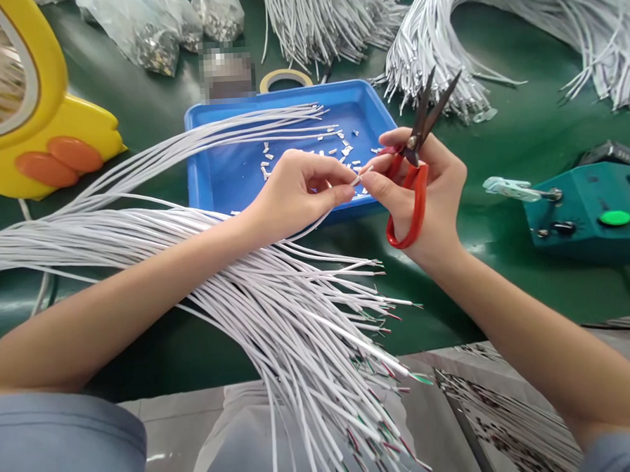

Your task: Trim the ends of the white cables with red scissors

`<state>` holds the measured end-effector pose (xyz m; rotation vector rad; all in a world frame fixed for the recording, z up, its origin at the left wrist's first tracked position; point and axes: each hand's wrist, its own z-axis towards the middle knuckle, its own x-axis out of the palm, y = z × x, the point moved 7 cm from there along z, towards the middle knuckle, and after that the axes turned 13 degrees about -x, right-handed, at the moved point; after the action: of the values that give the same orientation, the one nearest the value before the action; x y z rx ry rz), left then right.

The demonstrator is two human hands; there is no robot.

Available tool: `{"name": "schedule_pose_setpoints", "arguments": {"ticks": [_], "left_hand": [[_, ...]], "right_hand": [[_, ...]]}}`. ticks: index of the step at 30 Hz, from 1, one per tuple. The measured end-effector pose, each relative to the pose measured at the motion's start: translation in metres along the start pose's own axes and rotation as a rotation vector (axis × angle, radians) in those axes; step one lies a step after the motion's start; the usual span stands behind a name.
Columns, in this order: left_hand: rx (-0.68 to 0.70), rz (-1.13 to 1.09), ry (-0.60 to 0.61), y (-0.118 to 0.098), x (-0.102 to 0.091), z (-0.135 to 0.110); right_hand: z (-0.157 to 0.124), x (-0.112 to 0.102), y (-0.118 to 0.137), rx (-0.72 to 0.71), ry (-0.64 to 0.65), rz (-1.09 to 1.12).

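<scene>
Grn table [500, 149] w/ blue tray [198, 164], tape roll [285, 73], wht cable bundles [292, 307], plastic bags [149, 37]

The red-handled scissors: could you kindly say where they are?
In the head view, the red-handled scissors are in the right hand, right of centre, by the blue tray.

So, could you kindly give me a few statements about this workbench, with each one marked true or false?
1. The right grip holds red-handled scissors. True.
2. The scissors' blades are closed together. False: they stand apart.
3. The left grip is touching nothing. False: it pinches a white cable.
4. Small white scraps lie in the tray. True.
5. The tray is yellow. False: it is blue.
6. The teal device at the right has a green button. True.
</scene>
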<state>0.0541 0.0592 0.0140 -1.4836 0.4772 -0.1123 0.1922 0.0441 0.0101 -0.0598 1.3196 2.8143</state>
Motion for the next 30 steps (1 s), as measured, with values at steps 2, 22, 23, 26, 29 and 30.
{"name": "schedule_pose_setpoints", "arguments": {"ticks": [2, 22, 23, 26, 29, 30], "left_hand": [[0.015, -0.022, -0.010, 0.000, -0.001, 0.000], [-0.148, -0.264, 0.111, 0.007, -0.004, 0.002], [-0.153, -0.280, 0.105, 0.008, -0.005, 0.002], [-0.157, -0.330, 0.069, 0.010, -0.010, 0.003], [-0.151, -0.349, 0.046, 0.010, -0.011, 0.004], [-0.147, -0.348, 0.044, 0.010, -0.011, 0.004]], "right_hand": [[-0.001, 0.001, -0.002, 0.014, 0.013, -0.006], [0.005, -0.007, 0.000, -0.005, -0.007, -0.258], [0.006, -0.006, 0.001, -0.010, 0.017, -0.287], [0.005, -0.003, 0.003, -0.039, 0.093, -0.388], [0.002, 0.000, 0.005, -0.073, 0.158, -0.510], [0.001, 0.000, 0.005, -0.077, 0.174, -0.540]]}}
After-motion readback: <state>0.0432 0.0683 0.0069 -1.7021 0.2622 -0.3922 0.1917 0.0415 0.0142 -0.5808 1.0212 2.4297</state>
